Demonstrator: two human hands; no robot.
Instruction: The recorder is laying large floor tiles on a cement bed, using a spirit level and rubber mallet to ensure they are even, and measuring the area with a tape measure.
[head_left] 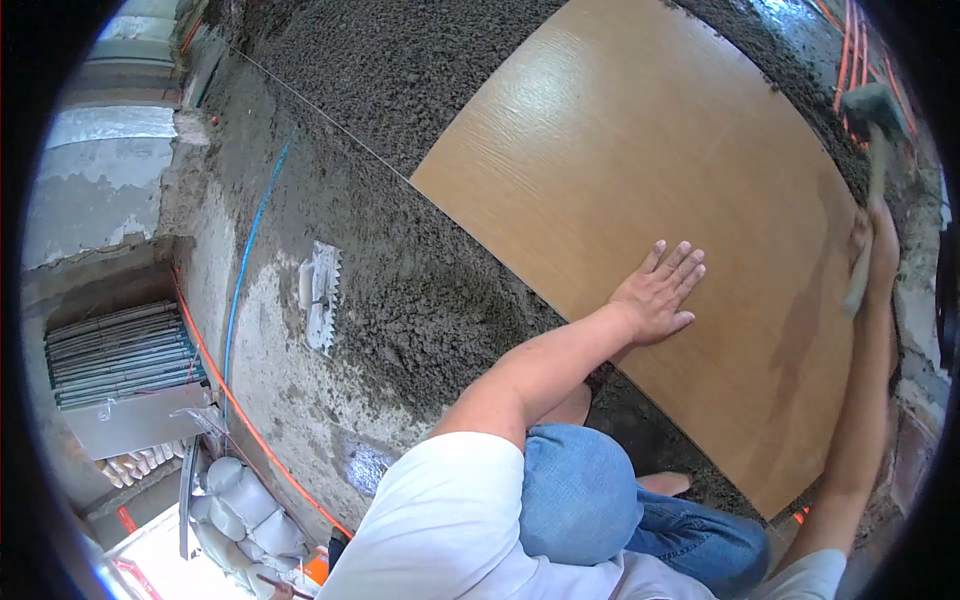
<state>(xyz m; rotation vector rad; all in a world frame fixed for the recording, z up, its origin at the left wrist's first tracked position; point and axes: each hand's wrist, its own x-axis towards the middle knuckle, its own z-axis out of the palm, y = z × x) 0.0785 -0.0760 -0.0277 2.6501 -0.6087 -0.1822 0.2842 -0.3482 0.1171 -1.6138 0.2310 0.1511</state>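
A large brown board-like tile (590,130) lies on a bed of dark grainy mortar (450,300). My left hand (660,295) rests on the tile's face with its fingers stretched out and slightly apart. At the far right, my right hand (878,240) grips the pale handle of a mallet (868,105), whose dark head is raised toward the upper right, near the tile's edge. A notched trowel (322,298) lies to the left on the mortar-smeared floor. My knee in blue jeans is beside the tile's lower edge.
A taut thin string crosses the upper left. Blue (258,215) and orange (240,420) lines run along the left floor. Orange tubes (852,55) are at the upper right. A stack of long bars (120,350), a sheet and pale sacks (255,510) stand at the lower left, beside walls.
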